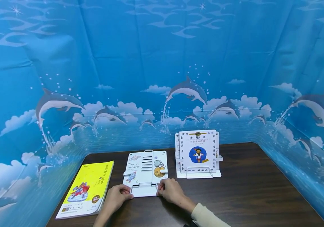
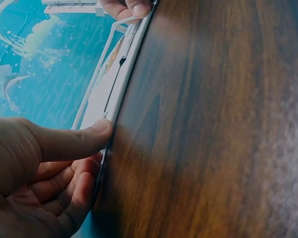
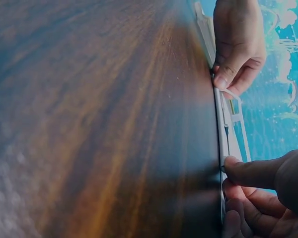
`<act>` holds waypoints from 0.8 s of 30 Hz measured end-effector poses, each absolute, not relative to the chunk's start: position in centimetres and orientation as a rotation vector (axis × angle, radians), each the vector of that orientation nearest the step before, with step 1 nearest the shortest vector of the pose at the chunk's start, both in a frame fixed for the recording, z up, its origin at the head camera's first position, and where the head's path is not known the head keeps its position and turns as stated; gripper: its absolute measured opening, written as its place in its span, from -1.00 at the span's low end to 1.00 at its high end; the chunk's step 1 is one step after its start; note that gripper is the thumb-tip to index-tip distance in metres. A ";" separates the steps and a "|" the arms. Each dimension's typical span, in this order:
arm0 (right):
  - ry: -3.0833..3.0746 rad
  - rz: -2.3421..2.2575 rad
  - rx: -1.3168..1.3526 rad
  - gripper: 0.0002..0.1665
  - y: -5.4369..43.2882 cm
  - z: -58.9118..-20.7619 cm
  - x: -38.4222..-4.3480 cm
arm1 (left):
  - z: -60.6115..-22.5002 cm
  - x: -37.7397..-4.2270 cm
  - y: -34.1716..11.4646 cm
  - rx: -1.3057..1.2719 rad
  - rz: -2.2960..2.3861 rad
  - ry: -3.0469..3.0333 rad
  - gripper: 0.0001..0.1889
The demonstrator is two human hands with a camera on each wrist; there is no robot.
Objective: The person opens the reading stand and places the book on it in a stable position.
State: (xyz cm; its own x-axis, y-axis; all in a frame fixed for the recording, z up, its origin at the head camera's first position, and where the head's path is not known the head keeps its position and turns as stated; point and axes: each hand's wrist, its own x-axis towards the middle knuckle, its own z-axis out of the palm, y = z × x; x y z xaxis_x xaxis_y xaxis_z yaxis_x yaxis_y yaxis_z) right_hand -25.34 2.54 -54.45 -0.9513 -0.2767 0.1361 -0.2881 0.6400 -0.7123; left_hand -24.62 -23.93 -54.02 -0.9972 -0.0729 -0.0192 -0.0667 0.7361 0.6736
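A white book stand (image 1: 146, 171) printed with "Tiny universe", a rocket and an astronaut lies folded low on the table. My left hand (image 1: 117, 198) pinches its near left corner, the thumb (image 2: 89, 139) on top and the fingers curled at the edge. At the near right corner my right hand (image 1: 171, 191) grips the same front edge between thumb (image 3: 253, 171) and fingers. The stand's wire page holder (image 3: 242, 121) rises between the two hands. No book is on this stand.
Left of the stand lies a yellow book (image 1: 93, 179) with a red-caped figure on its cover. At the back right, a second white stand (image 1: 218, 172) stands upright, holding a white picture book (image 1: 198, 140). A blue dolphin-print curtain (image 1: 162, 78) surrounds the dark wooden table (image 1: 244, 195).
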 end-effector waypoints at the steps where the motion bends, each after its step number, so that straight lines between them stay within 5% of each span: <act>1: -2.831 1.239 0.488 -0.71 2.5 -54.5 -25.3 | -54.1 -24.6 -23.9 0.119 -1.127 -2.917 -0.75; 24: -2.778 1.228 0.572 -0.72 2.9 -54.7 -25.4 | -54.6 -24.7 -24.2 0.064 -1.258 -2.819 -0.74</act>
State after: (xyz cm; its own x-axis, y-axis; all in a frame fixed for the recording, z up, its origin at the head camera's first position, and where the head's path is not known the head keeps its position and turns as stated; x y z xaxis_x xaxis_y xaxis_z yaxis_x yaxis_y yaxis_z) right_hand -25.45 2.90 -54.69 -0.9303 -0.3121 0.1929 -0.3527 0.6162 -0.7042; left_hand -24.74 -24.15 -54.61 -0.9977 -0.0599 0.0324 -0.0159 0.6674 0.7445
